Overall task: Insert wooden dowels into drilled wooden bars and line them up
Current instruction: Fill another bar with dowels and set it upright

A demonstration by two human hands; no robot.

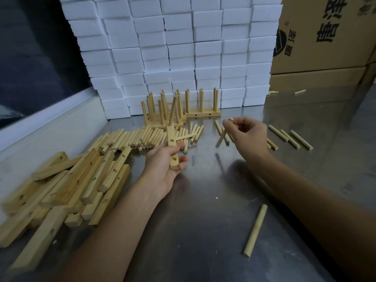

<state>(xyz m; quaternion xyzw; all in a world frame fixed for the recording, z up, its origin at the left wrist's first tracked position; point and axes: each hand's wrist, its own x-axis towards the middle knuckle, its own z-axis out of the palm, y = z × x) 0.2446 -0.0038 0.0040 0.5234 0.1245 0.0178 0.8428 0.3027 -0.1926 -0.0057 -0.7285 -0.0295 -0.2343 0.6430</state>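
Landmark is the held bar [173, 146]. Far left of it, a loose heap of drilled bars [67, 186] on the metal table [203, 220]; between heap and held bar, a packed row of loose dowels [142, 137] lying flat. Left hand [166, 161] grips the held bar at its near end, fingers curled round it, long axis running away from the person, one dowel [173, 110] already standing in its far hole and leaning slightly; two open holes face up nearer the fingers. Behind the held bar, finished bars with upright dowels [183, 106] lined against the white foam blocks [183, 47]. Right of the held bar, well apart, right hand [248, 135] pinches a dowel [222, 135] between thumb and fingertips, its axis slanted, lower tip pointing down-left. Judgement: right hand carries it leftward to an open hole; nothing stands between. Farther right, scattered dowels [291, 136]; near right, one stray dowel [256, 231].
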